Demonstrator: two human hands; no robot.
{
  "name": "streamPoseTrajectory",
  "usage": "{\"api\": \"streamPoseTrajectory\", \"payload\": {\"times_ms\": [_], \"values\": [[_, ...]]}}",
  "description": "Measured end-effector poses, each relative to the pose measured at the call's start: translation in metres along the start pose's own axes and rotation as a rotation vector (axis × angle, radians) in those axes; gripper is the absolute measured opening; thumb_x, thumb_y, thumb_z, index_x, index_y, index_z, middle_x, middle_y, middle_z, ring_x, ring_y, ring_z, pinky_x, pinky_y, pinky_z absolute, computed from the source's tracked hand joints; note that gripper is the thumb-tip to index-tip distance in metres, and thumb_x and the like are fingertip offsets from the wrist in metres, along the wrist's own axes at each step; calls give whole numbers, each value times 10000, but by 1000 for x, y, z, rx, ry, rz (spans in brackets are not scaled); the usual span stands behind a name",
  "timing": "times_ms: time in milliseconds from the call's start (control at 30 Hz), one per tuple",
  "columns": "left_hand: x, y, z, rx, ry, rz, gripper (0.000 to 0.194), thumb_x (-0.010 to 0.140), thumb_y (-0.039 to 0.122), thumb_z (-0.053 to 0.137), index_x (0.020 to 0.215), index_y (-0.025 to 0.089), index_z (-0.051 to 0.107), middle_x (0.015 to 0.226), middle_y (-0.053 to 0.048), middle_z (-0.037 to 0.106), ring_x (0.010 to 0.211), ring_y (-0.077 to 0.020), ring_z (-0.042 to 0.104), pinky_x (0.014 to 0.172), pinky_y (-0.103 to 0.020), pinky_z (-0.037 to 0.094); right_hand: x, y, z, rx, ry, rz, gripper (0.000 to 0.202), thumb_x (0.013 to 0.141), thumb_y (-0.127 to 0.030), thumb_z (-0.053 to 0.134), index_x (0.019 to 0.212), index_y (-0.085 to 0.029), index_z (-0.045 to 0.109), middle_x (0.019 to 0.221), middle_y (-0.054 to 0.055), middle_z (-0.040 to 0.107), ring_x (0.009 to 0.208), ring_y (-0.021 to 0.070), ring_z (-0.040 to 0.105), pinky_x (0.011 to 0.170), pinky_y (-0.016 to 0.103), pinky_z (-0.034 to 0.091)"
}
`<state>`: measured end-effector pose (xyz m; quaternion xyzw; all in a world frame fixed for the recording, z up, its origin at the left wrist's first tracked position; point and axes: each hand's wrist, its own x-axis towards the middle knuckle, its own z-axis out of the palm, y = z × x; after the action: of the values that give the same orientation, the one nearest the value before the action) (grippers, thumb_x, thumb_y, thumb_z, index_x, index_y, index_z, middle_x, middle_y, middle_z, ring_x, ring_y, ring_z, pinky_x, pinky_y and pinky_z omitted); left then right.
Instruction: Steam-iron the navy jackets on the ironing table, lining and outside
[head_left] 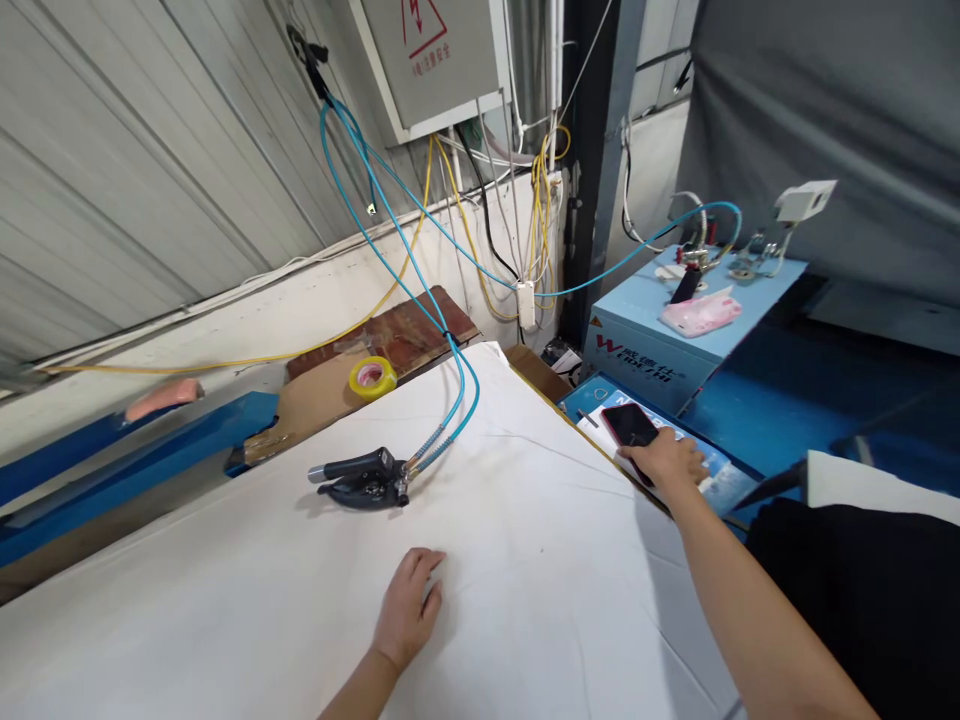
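My right hand [669, 460] reaches past the right edge of the white-covered table [525, 620] and has its fingers on a dark phone [628, 424] with a red rim. The phone lies on a printed box or sheet [716, 478] beside the table. Over the white cover is my left hand [411, 605], thumb and fingers apart and holding nothing. Beyond it lies a black hand tool [367, 478] with a metal tip, joined to two blue hoses [466, 400].
Yellow tape [373, 378] sits on cardboard [322, 395] behind the table. Blue hoses hang from the wall near an electrical box [442, 60]. A blue cabinet [645, 360] at the right bears a pink packet [701, 312] and fittings. Black cloth [855, 600] is at lower right.
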<state>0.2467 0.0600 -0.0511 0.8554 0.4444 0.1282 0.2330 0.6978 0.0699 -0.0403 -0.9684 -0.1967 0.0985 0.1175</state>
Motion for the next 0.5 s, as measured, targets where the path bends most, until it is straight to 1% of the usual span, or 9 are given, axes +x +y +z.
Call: {"api": "streamPoseTrajectory", "payload": {"times_ms": [67, 133, 200, 267, 333, 367, 433, 467, 500], "values": [[0, -1, 1, 5, -2, -3, 341, 789, 225, 364, 1100, 184, 499, 1051, -106, 493, 1013, -217, 482, 887, -400, 423, 1, 1, 2, -9, 3, -2, 778, 433, -629, 634, 1043, -161, 517, 1074, 203, 479, 993, 381, 461, 752, 504, 386], [-1, -2, 2, 10, 4, -9, 339, 788, 228, 365, 1096, 192, 502, 1045, -102, 497, 1009, -217, 485, 885, -400, 424, 6, 5, 3, -18, -34, -23, 839, 417, -677, 612, 1072, -164, 507, 1087, 207, 478, 1003, 393, 457, 738, 511, 392], [-1, -3, 3, 13, 14, -8, 337, 787, 225, 372, 1096, 197, 504, 1044, -97, 499, 1002, -211, 490, 882, -387, 430, 15, 11, 1, -18, -125, -81, 887, 437, -716, 570, 1123, -160, 486, 1110, 209, 480, 1026, 394, 450, 741, 500, 399], [-1, -3, 3, 12, 22, -1, 336, 787, 221, 378, 1098, 194, 502, 1049, -94, 497, 997, -201, 493, 876, -369, 436, 26, 19, -5, 3, -230, -159, 863, 517, -698, 535, 1180, -152, 454, 1112, 189, 505, 1043, 358, 461, 778, 458, 401], [-1, -2, 3, 13, 23, 4, 333, 789, 217, 380, 1097, 190, 502, 1049, -94, 498, 995, -194, 495, 870, -355, 442, 39, 26, -13, 17, -286, -211, 727, 601, -625, 521, 1164, -167, 484, 1062, 147, 557, 1036, 317, 482, 814, 419, 391], [-1, -2, 3, 16, 23, 6, 331, 789, 215, 381, 1095, 190, 504, 1047, -94, 500, 994, -191, 496, 869, -351, 444, 45, 29, -17, 35, -305, -228, 611, 637, -569, 518, 1110, -183, 532, 1022, 122, 586, 1017, 299, 499, 817, 402, 392], [-1, -1, 3, 26, 30, 8, 329, 787, 215, 385, 1090, 192, 512, 1043, -92, 510, 992, -191, 501, 870, -352, 444, 56, 33, -24, 96, -339, -256, 361, 694, -446, 487, 934, -215, 625, 945, 73, 627, 941, 256, 544, 773, 354, 417], [-1, -1, 2, 33, 37, 8, 329, 784, 218, 390, 1086, 195, 518, 1039, -91, 517, 990, -194, 504, 869, -357, 445, 60, 35, -27, 131, -356, -267, 284, 709, -384, 463, 843, -215, 648, 912, 57, 641, 885, 229, 567, 729, 319, 432], [0, -1, 2, 40, 43, 7, 329, 780, 224, 396, 1082, 198, 524, 1037, -90, 524, 988, -198, 507, 868, -363, 446, 64, 35, -28, 162, -366, -276, 255, 712, -329, 440, 769, -208, 658, 878, 46, 651, 823, 202, 582, 679, 285, 441]]}}
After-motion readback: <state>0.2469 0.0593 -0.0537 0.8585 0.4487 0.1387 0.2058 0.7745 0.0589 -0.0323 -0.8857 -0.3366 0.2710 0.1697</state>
